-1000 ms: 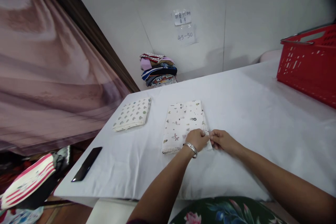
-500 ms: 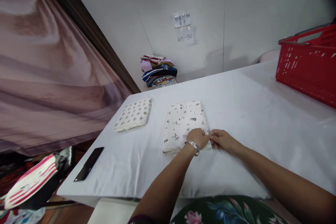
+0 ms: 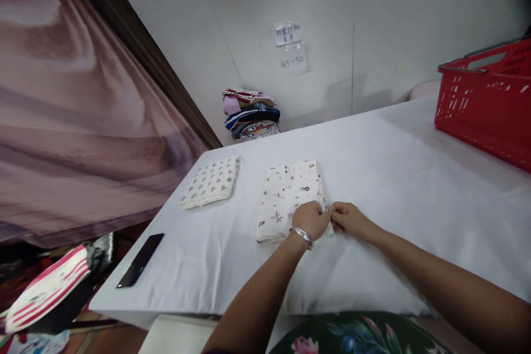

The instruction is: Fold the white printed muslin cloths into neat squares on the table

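A folded white cloth with small coloured prints [image 3: 286,193] lies on the white table [image 3: 394,177] in front of me. My left hand [image 3: 310,219], with a silver bracelet on the wrist, rests on the cloth's near right corner with its fingers closed on the edge. Right beside it, my right hand [image 3: 348,217] pinches the same corner, and the fingertips of the two hands almost touch. A second folded cloth with a dotted print [image 3: 209,181] sits to the left, apart from both hands.
A red plastic basket [image 3: 485,102] stands at the table's far right. A stack of folded fabrics [image 3: 250,112] sits against the wall at the back. A black phone [image 3: 139,259] lies near the table's left edge. A pink curtain [image 3: 74,99] hangs on the left.
Both hands stay pinched on the cloth's near right corner. Only the view has shifted slightly.
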`<action>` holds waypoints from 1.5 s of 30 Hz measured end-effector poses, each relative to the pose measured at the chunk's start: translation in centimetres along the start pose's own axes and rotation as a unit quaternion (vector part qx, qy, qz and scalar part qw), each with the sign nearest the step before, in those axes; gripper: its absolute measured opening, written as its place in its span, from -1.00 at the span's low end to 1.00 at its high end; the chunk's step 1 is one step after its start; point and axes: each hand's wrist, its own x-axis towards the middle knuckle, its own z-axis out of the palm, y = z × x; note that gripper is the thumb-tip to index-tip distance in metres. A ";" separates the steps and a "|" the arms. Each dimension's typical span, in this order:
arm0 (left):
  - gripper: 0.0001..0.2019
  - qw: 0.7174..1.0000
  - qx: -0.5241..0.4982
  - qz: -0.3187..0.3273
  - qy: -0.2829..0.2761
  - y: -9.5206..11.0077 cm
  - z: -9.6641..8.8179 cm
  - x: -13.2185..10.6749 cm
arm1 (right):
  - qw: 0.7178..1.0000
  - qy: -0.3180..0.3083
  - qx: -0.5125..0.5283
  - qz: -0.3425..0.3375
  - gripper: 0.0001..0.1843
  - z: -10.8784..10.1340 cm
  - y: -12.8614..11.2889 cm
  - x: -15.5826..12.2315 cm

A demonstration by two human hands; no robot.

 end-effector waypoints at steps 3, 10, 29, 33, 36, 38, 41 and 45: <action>-0.84 1.000 0.005 0.010 0.012 0.0 0.1 -0.2 | 1.000 -0.004 -0.010 -0.013 -0.97 0.1 -0.4 0.1; -0.82 0.999 0.015 0.026 0.023 -0.1 0.8 -0.3 | 0.999 -0.019 0.038 0.016 -0.95 0.1 -0.2 -0.1; -0.72 0.993 0.105 0.043 0.027 1.2 2.3 -0.9 | 0.998 -0.037 -0.023 0.038 -0.87 -1.5 0.0 0.1; -0.73 0.994 0.094 0.040 0.035 1.1 2.4 -0.9 | 0.998 0.016 -0.055 0.033 -0.85 -2.5 -1.4 1.3; -0.72 0.995 0.089 0.036 0.031 1.2 2.3 -1.0 | 0.997 0.043 -0.063 0.034 -0.86 -2.8 -2.2 2.6; -0.71 0.995 0.087 0.032 0.026 1.3 2.3 -1.1 | 0.996 0.049 -0.067 0.029 -0.83 -2.6 -2.2 3.5; -0.69 0.996 0.084 0.026 0.024 1.3 2.3 -1.2 | 0.996 0.044 -0.069 0.018 -0.81 -1.7 -1.4 4.6; -0.69 0.998 0.047 0.034 -0.018 0.5 1.1 -0.4 | 0.995 0.064 -0.072 -0.007 -0.80 -0.5 0.0 5.0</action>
